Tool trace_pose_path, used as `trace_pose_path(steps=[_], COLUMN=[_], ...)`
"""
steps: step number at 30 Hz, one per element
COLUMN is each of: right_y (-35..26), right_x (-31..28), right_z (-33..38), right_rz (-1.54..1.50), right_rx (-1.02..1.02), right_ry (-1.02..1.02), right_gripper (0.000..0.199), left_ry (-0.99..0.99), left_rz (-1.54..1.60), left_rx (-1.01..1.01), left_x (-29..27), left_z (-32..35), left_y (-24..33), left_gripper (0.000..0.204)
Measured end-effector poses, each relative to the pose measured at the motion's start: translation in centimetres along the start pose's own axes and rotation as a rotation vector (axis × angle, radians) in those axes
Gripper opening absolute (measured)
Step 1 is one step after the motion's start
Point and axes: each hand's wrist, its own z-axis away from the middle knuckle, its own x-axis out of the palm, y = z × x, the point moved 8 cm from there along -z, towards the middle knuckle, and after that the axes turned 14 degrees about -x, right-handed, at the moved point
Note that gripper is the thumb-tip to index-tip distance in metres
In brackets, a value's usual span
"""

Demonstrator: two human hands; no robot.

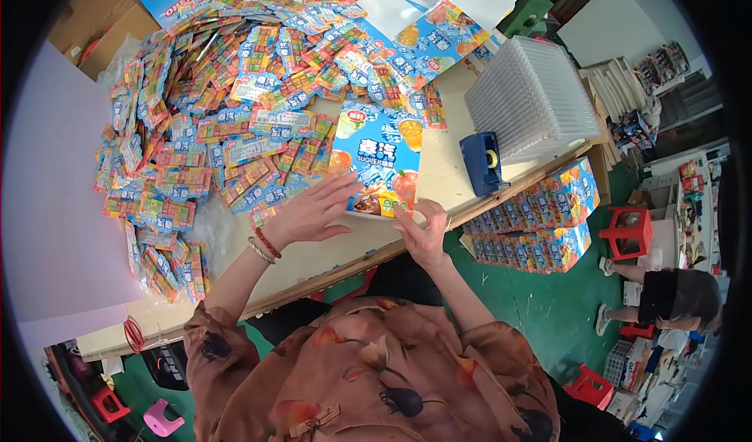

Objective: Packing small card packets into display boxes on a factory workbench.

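A blue printed carton (pixel 378 158) with fruit pictures lies on the wooden table (pixel 450 172) in front of me. My left hand (pixel 308 211) rests with fingers spread at the carton's near left corner, touching its edge. My right hand (pixel 424 231) is at the carton's near right corner, thumb and fingers pinching the edge. A bracelet is on my left wrist. A big heap of small colourful candy packets (pixel 227 121) covers the table to the left and behind the carton.
A blue tape dispenser (pixel 482 162) sits right of the carton, beside a stack of clear plastic trays (pixel 534 97). Flat blue cartons (pixel 439 27) lie at the back. Packed blue boxes (pixel 536 219) are stacked beside the table. Red stools (pixel 627 230) and another person (pixel 666 293) are at right.
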Motion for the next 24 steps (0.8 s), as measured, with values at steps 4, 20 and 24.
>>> trace_pose_path(steps=[4, 20, 24], right_y=[0.5, 5.5, 16.0], right_x=[0.9, -4.8, -11.5], right_z=[-0.4, 1.2, 6.1], right_rz=[-0.135, 0.011, 0.204], right_rx=[-0.081, 0.297, 0.83], right_ry=[-0.002, 0.296, 0.363], right_gripper=[0.038, 0.03, 0.023], left_ry=[-0.007, 0.268, 0.267], left_rz=[-0.201, -0.171, -0.103], left_rx=[0.171, -0.049, -0.153], left_x=[1.3, 4.4, 5.3], left_z=[-0.4, 0.0, -1.6], left_y=[0.8, 3.7, 5.5], left_gripper=[0.041, 0.042, 0.043])
